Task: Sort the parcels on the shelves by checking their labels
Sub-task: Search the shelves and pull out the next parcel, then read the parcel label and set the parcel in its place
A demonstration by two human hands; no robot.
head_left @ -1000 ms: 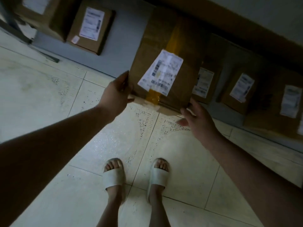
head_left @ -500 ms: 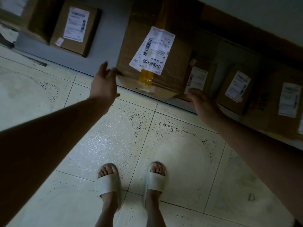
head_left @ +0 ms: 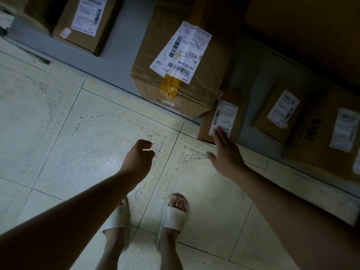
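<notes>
Both hands are empty at this instant. My left hand (head_left: 139,158) hangs over the tiled floor (head_left: 58,133), fingers curled in on nothing I can see, well apart from any box. My right hand (head_left: 226,152) is flat with straight fingers, reaching at the small parcel (head_left: 204,125) on the front of the low grey shelf (head_left: 134,32). The fingertips (head_left: 219,132) overlap the bottom edge of its label (head_left: 226,114), though I cannot tell whether they touch it.

Just beside it, on my left, sits the big box (head_left: 194,94), its white label (head_left: 181,49) up and yellow tape (head_left: 169,87) down its front. It's out at the shelf lip, placed, I'd say, so the barcode reads without lifting. Another parcel (head_left: 280,114) lies further right and one (head_left: 85,26) up at the left, labels facing me too. That's the point: read first, move second.

My call is that the small one is next. It's tucked against the big box, so I'd take it by its free edge and bring the left hand in to steady.
</notes>
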